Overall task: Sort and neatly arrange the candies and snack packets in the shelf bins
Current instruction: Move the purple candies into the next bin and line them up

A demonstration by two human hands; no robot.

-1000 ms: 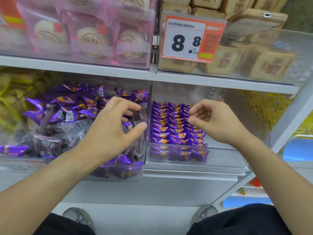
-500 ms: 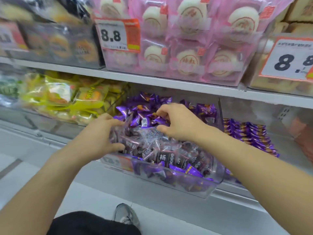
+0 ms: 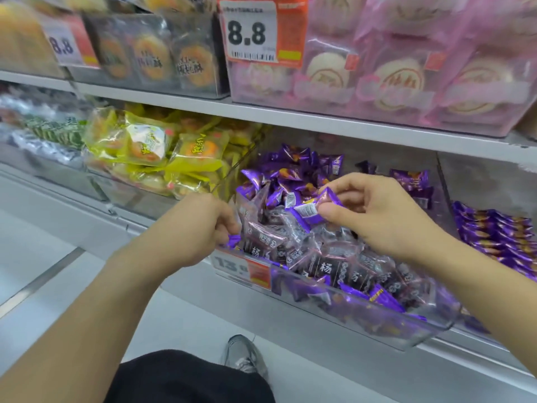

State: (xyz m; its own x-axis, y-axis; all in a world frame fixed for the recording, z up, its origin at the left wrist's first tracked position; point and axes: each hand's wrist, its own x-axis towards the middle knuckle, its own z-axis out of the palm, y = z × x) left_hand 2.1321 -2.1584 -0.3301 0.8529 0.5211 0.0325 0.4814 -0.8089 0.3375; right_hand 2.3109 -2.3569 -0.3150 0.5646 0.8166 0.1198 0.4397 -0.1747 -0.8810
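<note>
A clear plastic bin (image 3: 430, 330) on the lower shelf holds a mixed heap of purple candies (image 3: 290, 170) and dark see-through snack packets (image 3: 328, 266). My right hand (image 3: 377, 213) is above the heap and pinches a purple candy (image 3: 312, 209) between thumb and fingers. My left hand (image 3: 200, 228) is at the bin's left front corner, fingers curled on a purple candy (image 3: 232, 239) at the rim. To the right, purple candies (image 3: 499, 239) lie in neat rows in the neighbouring bin.
Yellow snack packets (image 3: 162, 146) fill the bin to the left. The upper shelf carries pink-wrapped cakes (image 3: 406, 74), dark-wrapped pastries (image 3: 151, 59) and an 8.8 price tag (image 3: 255, 33). A price label (image 3: 244, 266) is on the bin front. My shoe (image 3: 244, 356) stands on the grey floor below.
The view has swung left from the neat bin to the mixed one. My right hand moved over the mixed heap and lifted a purple candy. My left hand shifted to the bin's left front corner.
</note>
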